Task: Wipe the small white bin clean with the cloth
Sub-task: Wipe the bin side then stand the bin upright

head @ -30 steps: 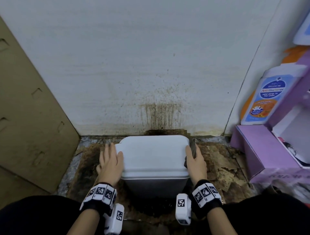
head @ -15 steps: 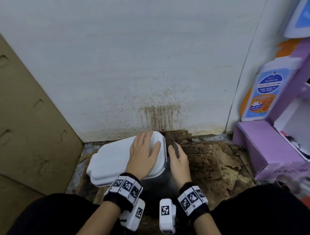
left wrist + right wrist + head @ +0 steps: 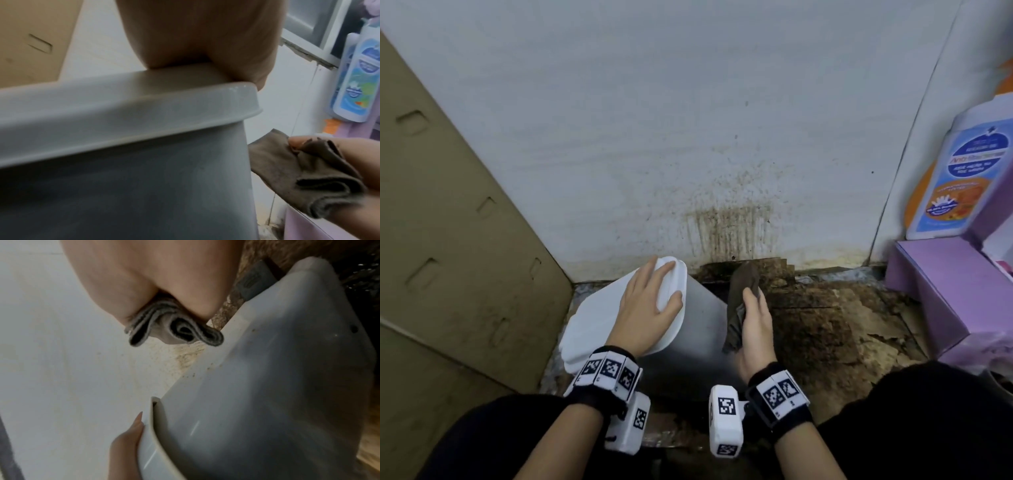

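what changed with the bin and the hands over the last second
The white bin went from upright and square to the wall to tipped over toward the left. The left hand moved from the bin's left side onto its lid. The right hand came off the bin's right side and now hangs beside it. It still grips the brown cloth; the purple box stayed put.

The bin (image 3: 698,325) is two-tone: white lid (image 3: 599,325), grey body with a few tiny brown specks near the rim in the right wrist view. The cloth (image 3: 739,301) is a muddy grey-brown. Wall (image 3: 688,120) behind is off-white with brown streaks and speckles low down, yellowish along the bottom edge. Floor (image 3: 825,325) is blotchy dark brown and tan. Plain tan cardboard (image 3: 448,222) on one side, a lilac box (image 3: 935,291) on the other, plus a white bottle (image 3: 962,178) with a blue and orange label. Both wristbands (image 3: 779,394) are black with black-and-white square codes.
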{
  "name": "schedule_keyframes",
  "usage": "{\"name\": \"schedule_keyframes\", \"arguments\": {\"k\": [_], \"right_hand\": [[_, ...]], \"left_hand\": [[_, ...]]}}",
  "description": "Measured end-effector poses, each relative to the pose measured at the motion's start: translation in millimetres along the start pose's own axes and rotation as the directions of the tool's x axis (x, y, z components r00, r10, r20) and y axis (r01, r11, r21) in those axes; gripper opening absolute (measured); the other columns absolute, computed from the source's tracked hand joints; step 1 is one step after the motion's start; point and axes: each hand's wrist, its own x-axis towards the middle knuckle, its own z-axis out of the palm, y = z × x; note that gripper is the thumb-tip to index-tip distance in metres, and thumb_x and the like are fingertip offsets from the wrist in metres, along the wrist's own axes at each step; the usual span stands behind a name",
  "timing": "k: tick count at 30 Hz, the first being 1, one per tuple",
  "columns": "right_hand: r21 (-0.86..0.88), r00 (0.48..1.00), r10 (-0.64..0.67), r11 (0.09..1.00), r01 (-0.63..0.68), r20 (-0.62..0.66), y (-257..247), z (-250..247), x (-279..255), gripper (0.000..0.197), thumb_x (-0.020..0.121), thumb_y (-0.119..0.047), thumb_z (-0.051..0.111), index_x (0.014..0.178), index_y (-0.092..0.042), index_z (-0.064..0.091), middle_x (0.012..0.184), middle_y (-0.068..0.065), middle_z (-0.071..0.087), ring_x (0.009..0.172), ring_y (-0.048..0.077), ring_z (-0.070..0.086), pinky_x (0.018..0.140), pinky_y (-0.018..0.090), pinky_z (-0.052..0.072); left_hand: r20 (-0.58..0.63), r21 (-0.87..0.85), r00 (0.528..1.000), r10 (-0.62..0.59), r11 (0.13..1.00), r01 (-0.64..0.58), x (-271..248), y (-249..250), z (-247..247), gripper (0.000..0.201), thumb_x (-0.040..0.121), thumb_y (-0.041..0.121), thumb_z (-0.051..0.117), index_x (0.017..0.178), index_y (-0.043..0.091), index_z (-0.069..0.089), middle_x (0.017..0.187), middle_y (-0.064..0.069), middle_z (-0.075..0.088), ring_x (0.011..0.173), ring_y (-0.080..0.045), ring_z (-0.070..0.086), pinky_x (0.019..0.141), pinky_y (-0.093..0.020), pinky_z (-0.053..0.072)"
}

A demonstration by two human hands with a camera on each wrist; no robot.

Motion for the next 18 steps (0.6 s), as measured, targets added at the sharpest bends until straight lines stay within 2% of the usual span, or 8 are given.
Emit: {"name": "schedule_keyframes", "arguments": {"k": [2,5,7,9,11,14,18], "right_hand": [[-0.111,0.994,-0.083,0.990,0.090,0.067,4,12,-6,0.040,0.103,-0.036,0.049,0.143,-0.036,0.049,0.138,-0.004,0.060,0.126,0.016,0.058,0.110,0.045,0.045],[-0.262,0.957,-0.124,0.945,0.194,0.263,20,36,-18,0.039,0.105,-0.038,0.045,0.143,-0.042,0.045,0.143,-0.014,0.054,0.134,0.007,0.049,0.114,0.037,0.040],[-0.366,0.914,-0.124,0.889,0.276,0.387,34,51,-25,0.043,0.105,-0.046,0.039,0.147,-0.048,0.036,0.157,-0.019,0.036,0.146,-0.001,0.029,0.123,0.034,0.024],[-0.509,0.881,-0.144,0.770,0.385,0.450,47,63,-31,0.047,0.106,-0.050,0.026,0.152,-0.049,0.016,0.164,-0.024,0.007,0.149,-0.009,0.001,0.124,0.028,0.003],[-0.589,0.866,-0.182,0.667,0.457,0.467,54,68,-35,0.051,0.104,-0.052,0.013,0.154,-0.044,0.004,0.163,-0.025,-0.005,0.147,-0.013,-0.010,0.122,0.024,-0.005],[-0.624,0.849,-0.244,0.589,0.513,0.468,62,64,-32,0.059,0.101,-0.053,0.006,0.158,-0.036,0.006,0.164,-0.023,-0.002,0.147,-0.012,-0.008,0.122,0.023,-0.002],[-0.666,0.846,-0.303,0.522,0.532,0.439,76,46,-17,0.060,0.101,-0.051,0.010,0.158,-0.033,0.016,0.165,-0.019,0.009,0.149,-0.008,0.002,0.122,0.021,0.004]], "left_hand": [[-0.007,-0.018,1.000,-0.016,1.000,0.016,-2,-7,-6,0.059,0.093,0.051,0.040,0.150,0.045,0.029,0.165,0.012,0.014,0.152,-0.013,0.013,0.122,-0.043,0.017],[-0.019,-0.045,0.999,-0.040,0.998,0.039,-5,-15,-11,0.061,0.091,0.052,0.037,0.151,0.045,0.028,0.165,0.014,0.015,0.151,-0.010,0.012,0.122,-0.043,0.018],[-0.026,-0.052,0.999,-0.037,0.998,0.036,-6,-20,-12,0.059,0.091,0.052,0.037,0.150,0.047,0.029,0.165,0.015,0.015,0.151,-0.008,0.011,0.122,-0.041,0.018],[-0.038,-0.055,0.999,-0.029,0.998,0.027,-6,-25,-12,0.058,0.091,0.053,0.037,0.149,0.048,0.031,0.165,0.014,0.015,0.152,-0.007,0.011,0.122,-0.039,0.017],[-0.049,-0.047,0.998,-0.028,0.999,0.026,-6,-30,-12,0.059,0.090,0.055,0.035,0.149,0.046,0.032,0.165,0.014,0.015,0.152,-0.008,0.011,0.122,-0.039,0.017],[-0.059,-0.047,0.998,-0.023,0.999,0.020,-6,-34,-12,0.063,0.088,0.060,0.031,0.149,0.045,0.033,0.165,0.013,0.017,0.152,-0.008,0.012,0.122,-0.039,0.018],[-0.072,-0.060,0.997,-0.030,0.998,0.026,-5,-37,-14,0.062,0.087,0.057,0.033,0.148,0.046,0.036,0.164,0.015,0.019,0.151,-0.008,0.016,0.121,-0.038,0.020]]}}
